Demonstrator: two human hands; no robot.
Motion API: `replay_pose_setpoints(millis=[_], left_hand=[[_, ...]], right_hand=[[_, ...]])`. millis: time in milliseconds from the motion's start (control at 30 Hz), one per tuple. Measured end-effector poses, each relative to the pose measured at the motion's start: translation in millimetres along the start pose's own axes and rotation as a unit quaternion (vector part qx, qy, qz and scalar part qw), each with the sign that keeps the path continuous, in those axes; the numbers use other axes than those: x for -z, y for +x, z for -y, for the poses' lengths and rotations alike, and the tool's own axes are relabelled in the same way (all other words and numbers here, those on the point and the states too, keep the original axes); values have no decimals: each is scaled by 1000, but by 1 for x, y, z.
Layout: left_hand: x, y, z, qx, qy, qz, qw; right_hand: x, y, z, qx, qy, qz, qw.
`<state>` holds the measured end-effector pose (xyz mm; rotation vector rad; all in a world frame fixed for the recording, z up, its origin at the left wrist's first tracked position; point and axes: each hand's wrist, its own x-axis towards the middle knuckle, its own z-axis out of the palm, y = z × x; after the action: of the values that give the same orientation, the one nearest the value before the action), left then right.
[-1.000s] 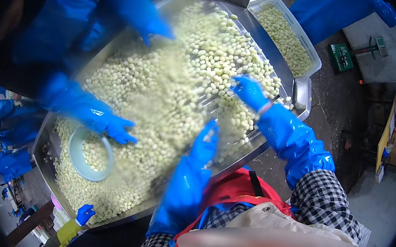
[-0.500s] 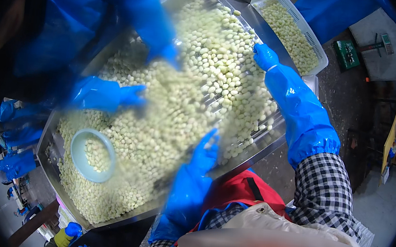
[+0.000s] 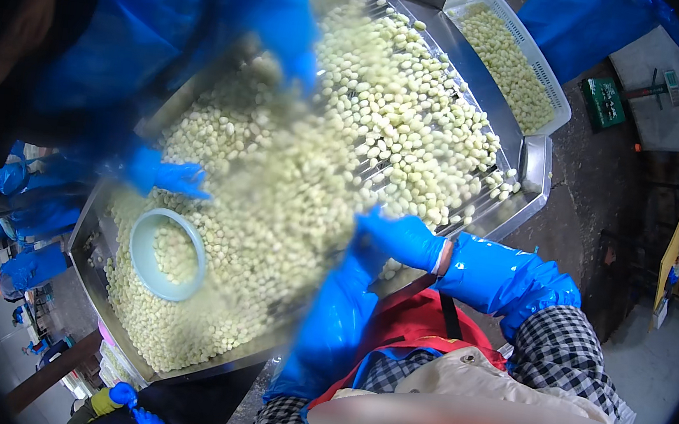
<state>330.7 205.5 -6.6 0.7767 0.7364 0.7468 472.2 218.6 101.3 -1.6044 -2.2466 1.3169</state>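
Observation:
My right hand (image 3: 411,241), in a blue glove with a blue sleeve cover, reaches left across the near edge of the metal sorting table. Its fingers look closed, and what they hold, if anything, is hidden. My left hand (image 3: 364,254), gloved in the same blue, meets the right hand's fingertips; its own fingers are blurred and partly covered. Just beyond both hands lie many small, pale green oval pieces (image 3: 394,123), spread over the table's slatted bed. Farther left the pieces form a deep heap, blurred in the middle.
A pale blue bowl (image 3: 136,253) sits tilted in the heap. A co-worker's blue-gloved hand (image 3: 181,179) is over the heap, with another blue sleeve (image 3: 272,23) beyond. A white basket (image 3: 561,111) of the same pieces adjoins the table's far right. The metal rim (image 3: 531,203) runs around the bed.
My right hand has come back from the far right edge of the slatted bed to my left hand. Pieces now lie farther right on the slats. The co-worker's near hand has drawn left.

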Motion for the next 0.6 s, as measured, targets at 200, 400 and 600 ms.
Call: replay_pose_setpoints(millis=[200, 400, 600], left_hand=[[16, -17, 3, 176, -554, -32, 813], [19, -28, -27, 177, -497, -52, 848], [14, -33, -20, 200, -485, -107, 845]], right_hand=[[28, 0, -28, 77, -22, -249, 965], [61, 38, -98, -104, -86, -126, 983], [91, 122, -146, -2, -229, -258, 939]])
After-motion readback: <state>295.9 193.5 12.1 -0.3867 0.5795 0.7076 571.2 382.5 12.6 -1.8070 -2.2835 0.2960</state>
